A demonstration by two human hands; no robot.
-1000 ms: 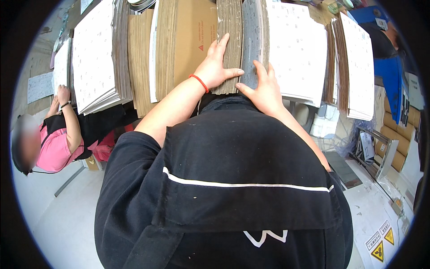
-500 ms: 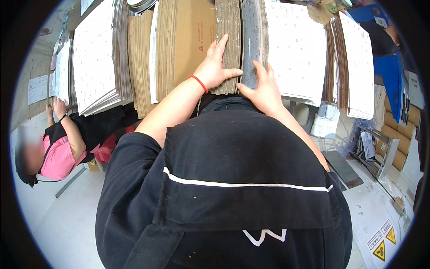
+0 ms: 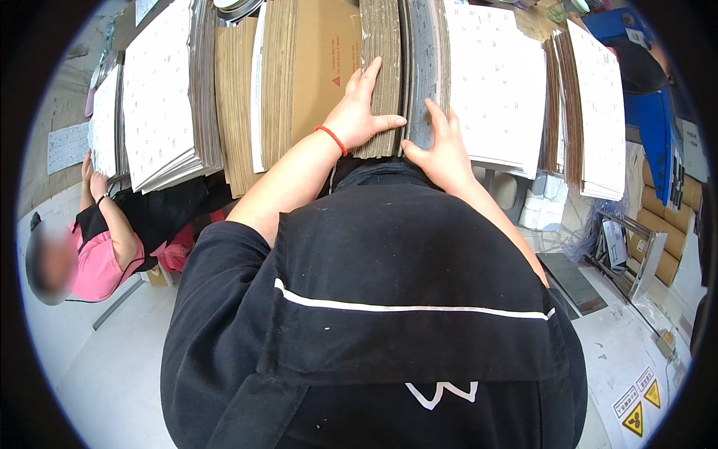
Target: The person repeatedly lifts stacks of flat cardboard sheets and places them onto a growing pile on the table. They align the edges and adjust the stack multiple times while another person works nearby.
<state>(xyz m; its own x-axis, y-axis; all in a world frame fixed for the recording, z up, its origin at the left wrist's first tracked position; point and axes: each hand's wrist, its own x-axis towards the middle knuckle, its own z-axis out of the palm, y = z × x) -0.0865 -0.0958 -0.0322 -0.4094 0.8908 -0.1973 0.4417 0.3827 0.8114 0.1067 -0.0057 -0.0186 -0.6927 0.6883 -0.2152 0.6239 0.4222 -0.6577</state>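
Observation:
Two packed stacks meet in front of me, a brown one of thin sheets and a grey one, with dark edges showing between them. My left hand, a red cord on its wrist, lies over the brown stack with fingers stretched out and thumb reaching toward the dark edges. On the grey stack rests my right hand, fingers apart, its thumb at the near end beside the dark edges. Neither hand is closed round anything.
Brown cardboard and more sheet stacks stand to the left. White printed sheets lean at the right, with another white stack beyond. At far left a person in a pink top handles a white stack.
The dark band between the brown and grey stacks looks wider. My right thumb has shifted slightly right, while my left hand stays put. The person at left has raised a hand.

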